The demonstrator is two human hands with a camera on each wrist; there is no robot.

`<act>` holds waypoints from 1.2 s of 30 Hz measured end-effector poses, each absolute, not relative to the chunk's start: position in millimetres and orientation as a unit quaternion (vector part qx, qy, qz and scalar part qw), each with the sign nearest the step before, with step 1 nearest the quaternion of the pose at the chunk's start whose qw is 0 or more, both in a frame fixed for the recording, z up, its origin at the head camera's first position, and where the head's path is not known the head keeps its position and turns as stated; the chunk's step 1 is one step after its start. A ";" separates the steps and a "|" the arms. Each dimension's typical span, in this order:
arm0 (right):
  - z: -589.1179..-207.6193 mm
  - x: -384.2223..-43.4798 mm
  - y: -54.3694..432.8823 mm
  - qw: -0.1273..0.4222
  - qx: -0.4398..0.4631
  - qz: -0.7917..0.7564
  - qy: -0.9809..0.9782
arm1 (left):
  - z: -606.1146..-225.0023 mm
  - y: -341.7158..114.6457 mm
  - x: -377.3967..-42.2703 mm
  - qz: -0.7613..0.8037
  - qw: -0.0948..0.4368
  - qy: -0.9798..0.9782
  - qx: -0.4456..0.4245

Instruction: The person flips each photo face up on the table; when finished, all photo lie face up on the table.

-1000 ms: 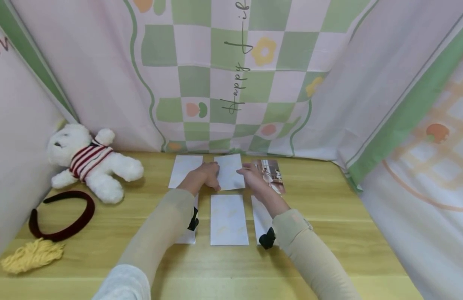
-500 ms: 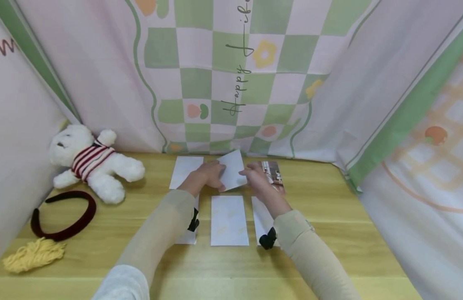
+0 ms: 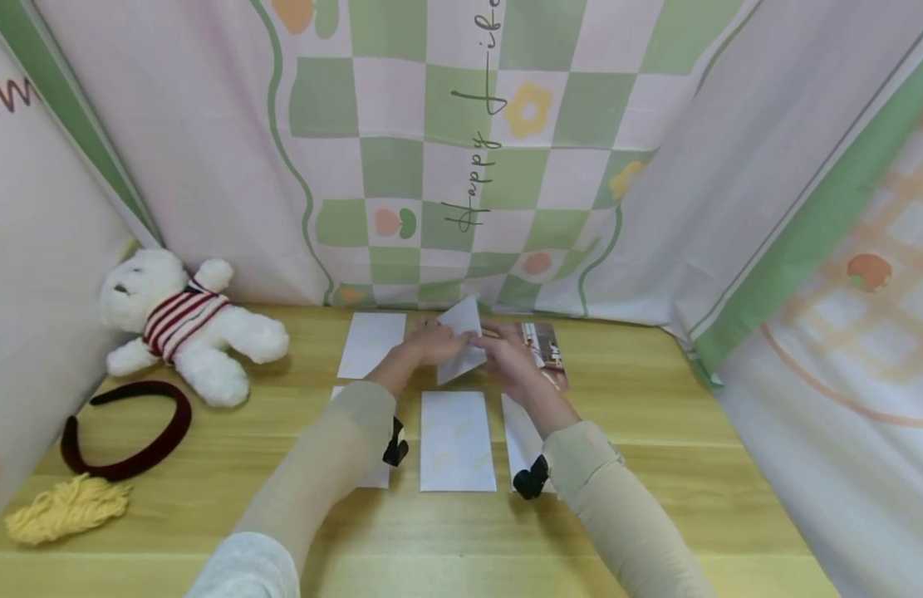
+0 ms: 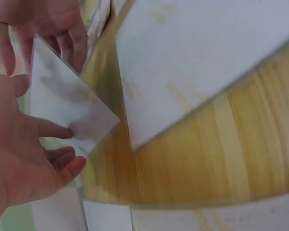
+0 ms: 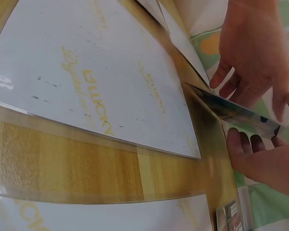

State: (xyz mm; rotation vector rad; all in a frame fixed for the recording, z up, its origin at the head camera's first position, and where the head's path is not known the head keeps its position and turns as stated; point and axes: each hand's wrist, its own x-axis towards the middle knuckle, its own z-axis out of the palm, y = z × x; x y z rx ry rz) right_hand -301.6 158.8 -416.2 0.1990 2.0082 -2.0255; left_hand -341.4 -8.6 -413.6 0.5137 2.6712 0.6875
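A photo print [image 3: 461, 316] stands tilted between my two hands at the middle of the back row. Its white back with faint yellow print faces the left wrist view; the picture side shows as a dark sliver in the right wrist view. My left hand [image 3: 431, 343] holds its left part, one finger lying across the white back [image 4: 62, 103]. My right hand [image 3: 509, 357] pinches the right edge, thumb in front and fingers behind. Nearest in front lies a white face-down print [image 3: 457, 440]. Beside my right hand lies a face-up photo [image 3: 547, 349], partly covered by that hand.
Other face-down prints lie at back left [image 3: 372, 345], front left [image 3: 375, 476] and front right [image 3: 519, 436], the front two partly under my forearms. On the left are a white plush bear [image 3: 199, 324], a dark red headband [image 3: 180, 415] and yellow yarn [image 3: 68, 509]. A patterned curtain [image 3: 390, 166] hangs behind.
The middle back print has gone from nearly flat to steeply tilted, its far edge lifted. My left hand has moved right across it, bringing both hands close together.
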 end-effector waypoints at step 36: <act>-429.8 -294.4 153.8 0.200 -0.133 -0.592 0.770 | -403.8 -17.9 -347.7 0.722 0.325 0.610 -0.035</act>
